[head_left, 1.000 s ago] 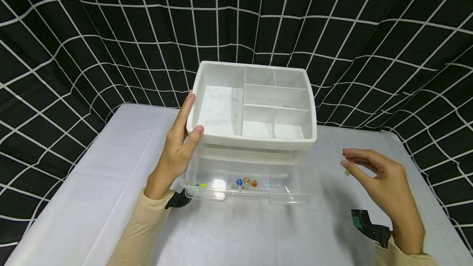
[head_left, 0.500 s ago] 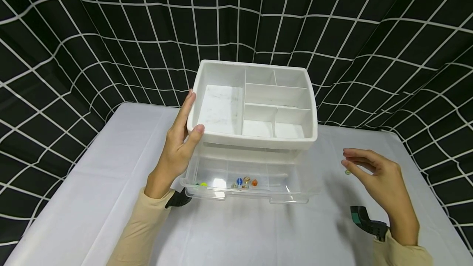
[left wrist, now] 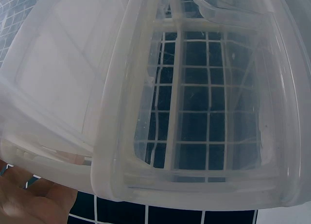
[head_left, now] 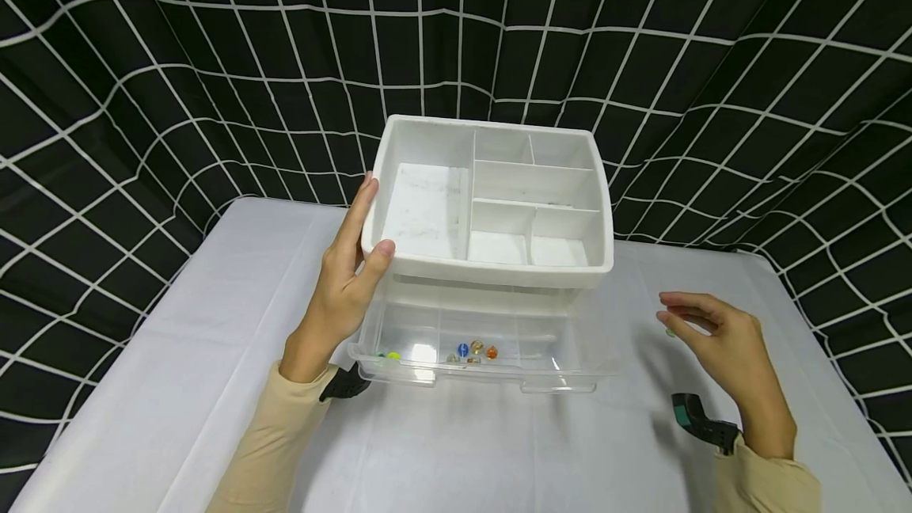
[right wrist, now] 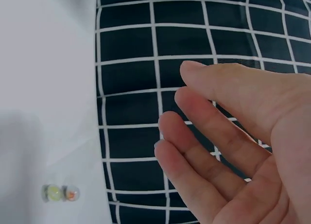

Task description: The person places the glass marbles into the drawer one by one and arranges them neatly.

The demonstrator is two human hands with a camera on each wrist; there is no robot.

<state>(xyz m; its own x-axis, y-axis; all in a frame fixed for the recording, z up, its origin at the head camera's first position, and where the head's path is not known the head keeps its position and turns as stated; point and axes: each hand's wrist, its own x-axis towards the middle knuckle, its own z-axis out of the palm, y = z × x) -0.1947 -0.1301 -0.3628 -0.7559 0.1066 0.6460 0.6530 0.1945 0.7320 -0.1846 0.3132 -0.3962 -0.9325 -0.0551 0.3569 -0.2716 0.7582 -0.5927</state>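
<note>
In the head view my left hand holds the left end of a white desk organizer, thumb over its front rim and fingers along its side. Below the compartments, a clear drawer is pulled out. It contains several marbles, including a blue one, an orange one and a yellow-green one. My right hand hovers at the right, fingers loosely bent and nothing between them. Two marbles, one greenish and one orange-and-white, lie on the cloth in the right wrist view.
A white cloth covers the table. Black fabric with a white grid rises behind and on both sides. The drawer juts toward me between the hands. Through its clear wall, the grid shows in the left wrist view.
My right hand has drifted slightly left, its fingertips a little lower in the head view. The left hand, organizer and drawer look almost unchanged.
</note>
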